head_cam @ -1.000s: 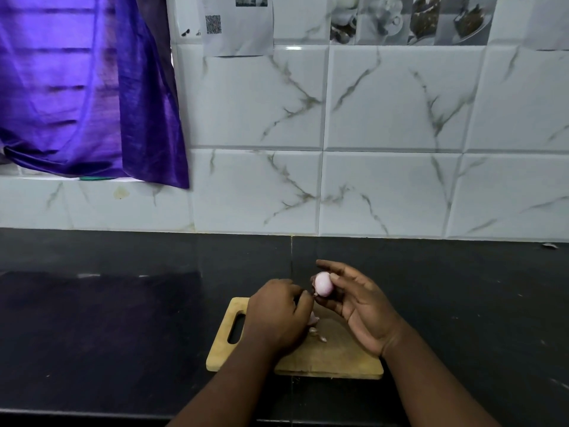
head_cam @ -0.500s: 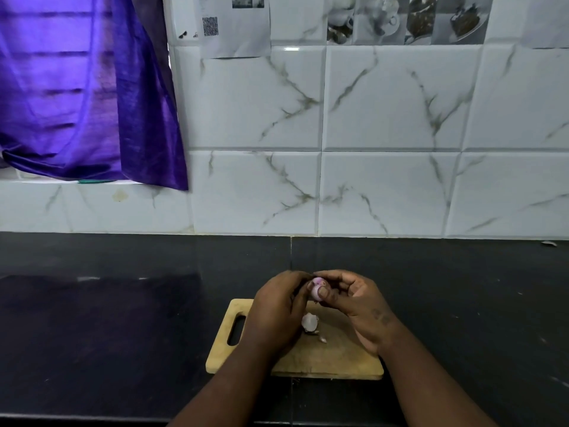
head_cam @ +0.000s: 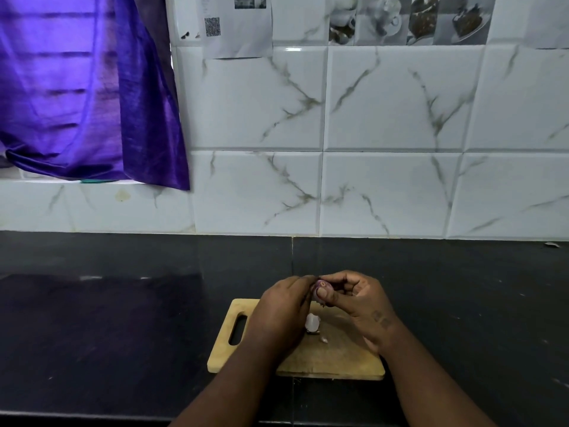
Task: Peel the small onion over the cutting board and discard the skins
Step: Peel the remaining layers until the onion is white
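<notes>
A small pink-purple onion (head_cam: 320,286) is pinched between both hands above the far edge of the wooden cutting board (head_cam: 338,359). My right hand (head_cam: 360,306) grips it with thumb and fingers, the thumb lying across its front. My left hand (head_cam: 283,309) meets it from the left, fingertips on the onion, which is mostly hidden. On the board below lie a pale piece of skin (head_cam: 311,323) and a smaller scrap (head_cam: 324,339).
The board, with a handle slot (head_cam: 237,329) at its left end, lies on a black countertop (head_cam: 123,318). A marble-tiled wall (head_cam: 385,186) rises behind. A purple curtain (head_cam: 83,87) hangs at the upper left.
My left hand rose from the board and joined my right hand on the onion. My right hand's fingers closed over the onion, hiding most of it.
</notes>
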{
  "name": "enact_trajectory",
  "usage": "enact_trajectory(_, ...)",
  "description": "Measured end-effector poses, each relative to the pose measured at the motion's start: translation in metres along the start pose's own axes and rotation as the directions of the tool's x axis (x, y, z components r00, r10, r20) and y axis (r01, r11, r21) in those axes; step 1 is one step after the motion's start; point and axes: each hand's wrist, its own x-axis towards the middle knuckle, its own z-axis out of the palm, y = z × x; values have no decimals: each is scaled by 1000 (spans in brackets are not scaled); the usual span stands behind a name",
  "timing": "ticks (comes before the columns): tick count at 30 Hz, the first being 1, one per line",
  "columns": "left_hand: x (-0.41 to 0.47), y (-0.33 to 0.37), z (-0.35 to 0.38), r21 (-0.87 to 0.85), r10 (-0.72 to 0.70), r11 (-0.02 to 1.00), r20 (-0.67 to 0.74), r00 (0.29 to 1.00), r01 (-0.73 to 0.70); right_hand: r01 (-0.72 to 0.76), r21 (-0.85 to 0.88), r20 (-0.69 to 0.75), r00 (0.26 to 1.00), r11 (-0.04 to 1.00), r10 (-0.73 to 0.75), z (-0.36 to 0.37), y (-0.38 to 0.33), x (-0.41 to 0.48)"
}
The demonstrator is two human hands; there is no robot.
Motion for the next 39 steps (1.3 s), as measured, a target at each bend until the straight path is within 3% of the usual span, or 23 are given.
enact_trajectory(7,-2,-1,0,54,58,997,-17,998,-57,36,15,10,999,999,-36,2,-1,-1)
enact_trajectory(13,-3,-4,3,-69,0,998,-135,991,-9,43,36,32,999,998,-44,3,-3,-3)
enact_trajectory(18,-3,-4,2,-201,-39,979,-32,999,31,26,26,42,999,999,-27,2,-1,-1)
enact_trajectory(26,-1,1,0,-109,-82,990,97,992,92,33,-24,57,998,999,-31,2,-1,0)
enact_trajectory(39,-1,6,-1,-122,-87,989,14,996,88,58,-2,37,998,998,-58,7,-4,-2)
